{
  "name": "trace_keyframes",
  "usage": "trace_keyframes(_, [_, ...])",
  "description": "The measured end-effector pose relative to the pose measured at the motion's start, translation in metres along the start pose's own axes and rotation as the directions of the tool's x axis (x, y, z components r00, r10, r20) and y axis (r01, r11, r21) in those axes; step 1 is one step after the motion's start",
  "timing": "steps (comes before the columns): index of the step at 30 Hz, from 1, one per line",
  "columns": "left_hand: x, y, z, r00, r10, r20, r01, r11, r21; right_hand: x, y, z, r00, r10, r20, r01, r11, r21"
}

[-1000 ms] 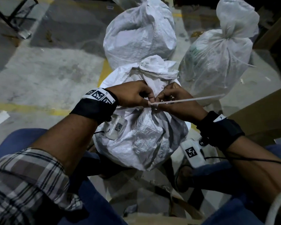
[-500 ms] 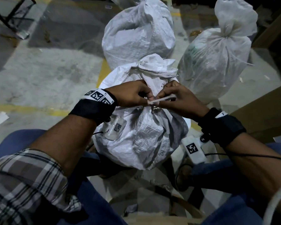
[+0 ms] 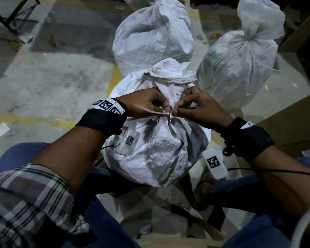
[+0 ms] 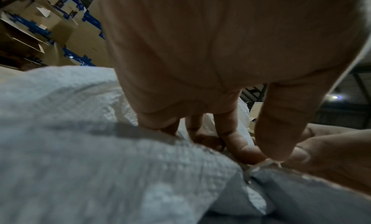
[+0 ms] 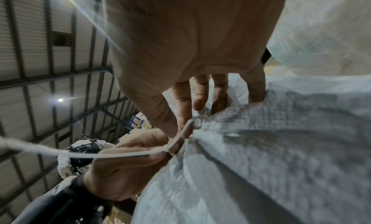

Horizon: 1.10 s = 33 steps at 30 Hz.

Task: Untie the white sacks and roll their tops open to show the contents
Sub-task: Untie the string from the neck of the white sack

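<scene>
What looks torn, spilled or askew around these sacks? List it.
Nothing stands out. The near white woven sack sits upright, neck still cinched; the left hand and right hand pinch its thin white tie strip at the knot. The two far tied white sacks stand intact, with no spill visible.

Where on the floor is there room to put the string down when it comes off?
Bare concrete floor lies left of the near sack, between the yellow line and the far sack. It is crowded on the right: the clear sack and a cardboard box press close, with only narrow gaps between the sacks.
</scene>
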State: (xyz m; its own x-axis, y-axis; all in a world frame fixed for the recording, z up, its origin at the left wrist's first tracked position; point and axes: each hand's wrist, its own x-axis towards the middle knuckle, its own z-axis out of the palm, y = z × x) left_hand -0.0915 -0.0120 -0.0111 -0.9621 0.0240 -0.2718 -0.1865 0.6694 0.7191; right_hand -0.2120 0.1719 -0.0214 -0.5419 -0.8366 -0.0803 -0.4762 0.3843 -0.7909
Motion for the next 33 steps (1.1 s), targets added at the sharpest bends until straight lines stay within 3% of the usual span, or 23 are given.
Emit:
trace_keyframes(15, [0.006,-0.008,0.0,0.999,0.044,0.004,-0.044,0.999,-0.031,0.0,-0.002,-0.01,0.998,-0.034,-0.055,0.027,0.99,-0.137])
trace_keyframes(26, [0.003,-0.008,0.001,1.0,0.023,0.003,-0.023,0.999,-0.046,-0.002,-0.007,-0.005,1.0,0.018,-0.023,-0.018,1.0,-0.002])
trace_keyframes(33, [0.002,-0.009,0.0,1.0,0.009,-0.005,-0.01,0.998,-0.065,0.0,-0.002,-0.012,0.998,-0.006,-0.064,0.001,0.997,-0.082])
